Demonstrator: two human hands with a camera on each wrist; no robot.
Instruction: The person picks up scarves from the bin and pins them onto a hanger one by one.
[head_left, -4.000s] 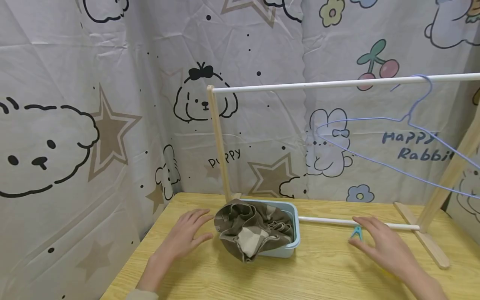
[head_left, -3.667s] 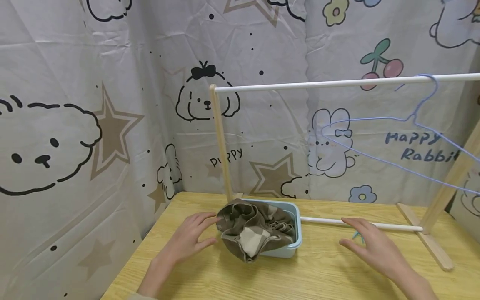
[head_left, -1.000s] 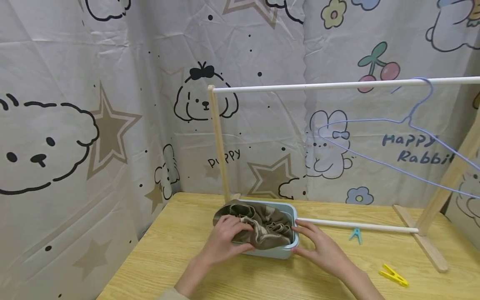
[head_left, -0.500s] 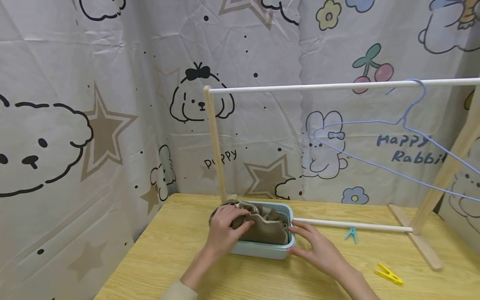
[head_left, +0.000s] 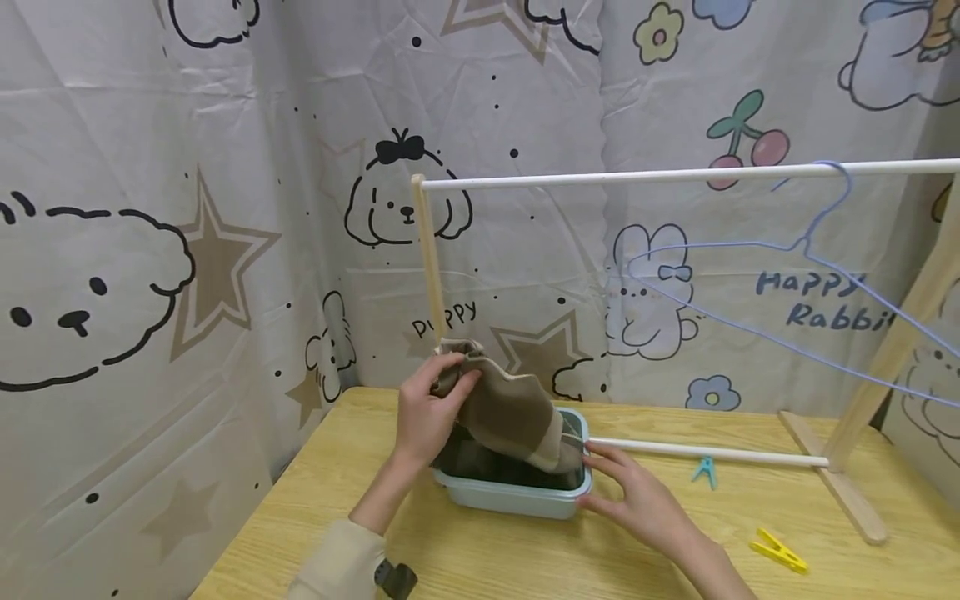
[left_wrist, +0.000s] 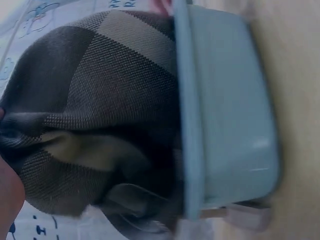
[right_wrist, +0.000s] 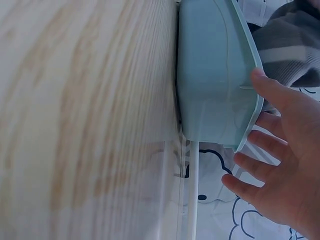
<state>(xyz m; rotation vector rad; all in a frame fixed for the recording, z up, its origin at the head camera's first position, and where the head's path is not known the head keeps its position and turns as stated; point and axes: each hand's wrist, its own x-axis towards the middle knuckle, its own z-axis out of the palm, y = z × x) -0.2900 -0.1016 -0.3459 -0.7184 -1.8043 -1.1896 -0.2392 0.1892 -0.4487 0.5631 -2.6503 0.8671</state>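
A brown and beige checked cloth (head_left: 512, 410) rises partly out of a light blue plastic basin (head_left: 517, 502). Pinching its upper left edge is my left hand (head_left: 429, 408), above the basin's left end. The cloth's lower right end still hangs inside the basin. In the left wrist view the woven cloth (left_wrist: 120, 70) drapes in folds beside the basin wall (left_wrist: 230, 110). My right hand (head_left: 637, 498) rests at the basin's right rim; in the right wrist view the right hand (right_wrist: 285, 155) has its thumb against the rim, fingers spread.
A wooden rack with a white top bar (head_left: 637, 176) and a white lower bar (head_left: 705, 451) stands behind the basin. A blue wire hanger (head_left: 806, 242) hangs at the right. A teal clothespin (head_left: 705, 472) and a yellow clothespin (head_left: 780, 551) lie on the wooden table (head_left: 630, 575).
My left hand came from beside the basin, took hold of the cloth and raised it up and left. My right hand moved left from near the teal clothespin to the basin's rim.
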